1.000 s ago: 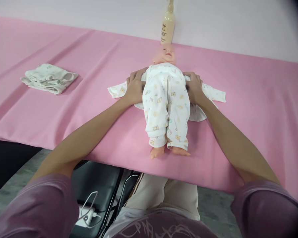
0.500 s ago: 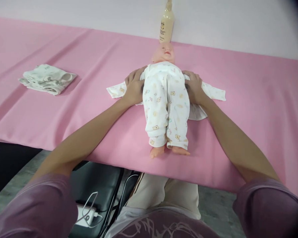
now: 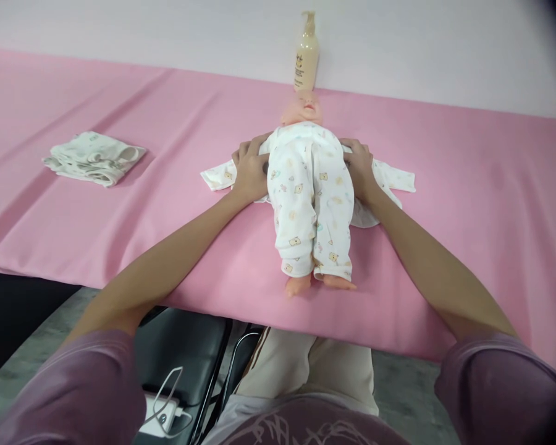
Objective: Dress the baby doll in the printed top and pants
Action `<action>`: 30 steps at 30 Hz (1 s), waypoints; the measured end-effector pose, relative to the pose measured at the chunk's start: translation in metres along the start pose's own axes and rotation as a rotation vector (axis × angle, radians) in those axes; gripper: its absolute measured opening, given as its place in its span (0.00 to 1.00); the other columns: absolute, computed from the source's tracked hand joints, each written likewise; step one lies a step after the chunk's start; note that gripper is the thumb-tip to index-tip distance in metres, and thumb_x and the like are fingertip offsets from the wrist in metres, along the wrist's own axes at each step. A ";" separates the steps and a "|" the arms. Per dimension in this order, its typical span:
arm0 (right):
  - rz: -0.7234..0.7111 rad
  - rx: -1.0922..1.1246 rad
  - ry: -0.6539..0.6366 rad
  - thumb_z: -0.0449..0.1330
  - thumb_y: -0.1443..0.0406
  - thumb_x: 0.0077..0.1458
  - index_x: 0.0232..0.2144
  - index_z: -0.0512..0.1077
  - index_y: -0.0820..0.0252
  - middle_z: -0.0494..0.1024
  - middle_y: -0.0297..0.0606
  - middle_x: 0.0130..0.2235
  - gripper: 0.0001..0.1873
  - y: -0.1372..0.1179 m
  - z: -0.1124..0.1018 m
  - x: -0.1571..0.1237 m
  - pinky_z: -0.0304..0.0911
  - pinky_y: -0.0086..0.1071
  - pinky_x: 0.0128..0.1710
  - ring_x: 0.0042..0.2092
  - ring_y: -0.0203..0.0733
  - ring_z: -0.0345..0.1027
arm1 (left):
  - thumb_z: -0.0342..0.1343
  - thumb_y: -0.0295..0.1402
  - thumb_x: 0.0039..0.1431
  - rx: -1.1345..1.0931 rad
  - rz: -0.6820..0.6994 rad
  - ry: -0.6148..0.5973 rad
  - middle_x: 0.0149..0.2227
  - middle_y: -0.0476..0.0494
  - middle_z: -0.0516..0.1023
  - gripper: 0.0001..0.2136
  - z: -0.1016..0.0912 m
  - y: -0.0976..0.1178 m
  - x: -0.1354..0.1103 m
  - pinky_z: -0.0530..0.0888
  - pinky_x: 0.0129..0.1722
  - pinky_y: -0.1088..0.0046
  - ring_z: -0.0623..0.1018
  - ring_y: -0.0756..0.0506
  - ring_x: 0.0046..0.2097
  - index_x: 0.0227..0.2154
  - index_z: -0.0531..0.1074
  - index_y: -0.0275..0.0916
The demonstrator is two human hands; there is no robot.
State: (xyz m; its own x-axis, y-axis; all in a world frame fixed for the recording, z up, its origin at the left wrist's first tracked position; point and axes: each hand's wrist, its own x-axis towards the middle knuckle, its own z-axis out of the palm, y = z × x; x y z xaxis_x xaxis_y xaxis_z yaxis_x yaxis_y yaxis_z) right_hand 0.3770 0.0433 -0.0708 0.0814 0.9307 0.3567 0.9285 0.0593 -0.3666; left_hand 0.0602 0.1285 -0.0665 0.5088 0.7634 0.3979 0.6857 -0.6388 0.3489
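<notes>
A baby doll (image 3: 306,110) lies on its back on the pink table cover (image 3: 167,123), feet toward me. It wears white printed pants (image 3: 312,204). Under it lies an open white printed shirt (image 3: 398,179) with sleeves spread left and right. My left hand (image 3: 250,170) presses against the doll's left side at the waist, fingers curled on the pants' waistband. On the other side my right hand (image 3: 359,167) does the same, fingers curled at the waistband.
A folded white garment (image 3: 95,157) lies on the cover at the left. A cream pump bottle (image 3: 306,55) stands by the wall behind the doll's head. Below the table edge are a black chair (image 3: 180,340) and a white charger with cable (image 3: 162,411).
My hands stay at the doll's waist with hardly any shift. The camera has tilted up a little, so the whole bottle shows.
</notes>
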 end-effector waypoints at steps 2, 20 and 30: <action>0.008 -0.023 0.017 0.56 0.41 0.79 0.72 0.83 0.46 0.76 0.50 0.78 0.33 -0.002 0.002 -0.002 0.64 0.77 0.76 0.75 0.78 0.68 | 0.60 0.69 0.74 0.031 -0.011 -0.014 0.86 0.36 0.68 0.40 -0.003 0.004 -0.001 0.67 0.75 0.25 0.68 0.12 0.76 0.78 0.79 0.54; -0.069 -0.061 0.073 0.56 0.53 0.82 0.69 0.77 0.51 0.75 0.55 0.78 0.23 -0.003 0.002 -0.009 0.68 0.70 0.74 0.74 0.73 0.69 | 0.64 0.71 0.67 0.035 0.026 -0.015 0.72 0.24 0.78 0.45 -0.015 -0.003 0.012 0.72 0.69 0.26 0.78 0.14 0.66 0.77 0.68 0.49; 0.048 -0.011 0.132 0.56 0.54 0.79 0.76 0.72 0.52 0.75 0.59 0.77 0.30 -0.009 0.004 -0.009 0.67 0.71 0.75 0.73 0.74 0.70 | 0.65 0.78 0.64 0.042 -0.013 -0.027 0.77 0.18 0.72 0.51 -0.005 0.006 0.025 0.73 0.71 0.23 0.76 0.08 0.72 0.77 0.67 0.47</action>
State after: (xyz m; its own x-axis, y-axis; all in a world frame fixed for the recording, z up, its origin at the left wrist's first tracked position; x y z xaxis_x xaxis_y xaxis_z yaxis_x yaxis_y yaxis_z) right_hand 0.3662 0.0359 -0.0744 0.1726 0.8765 0.4494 0.9262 0.0108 -0.3768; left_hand 0.0744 0.1435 -0.0502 0.5128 0.7745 0.3704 0.7135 -0.6244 0.3178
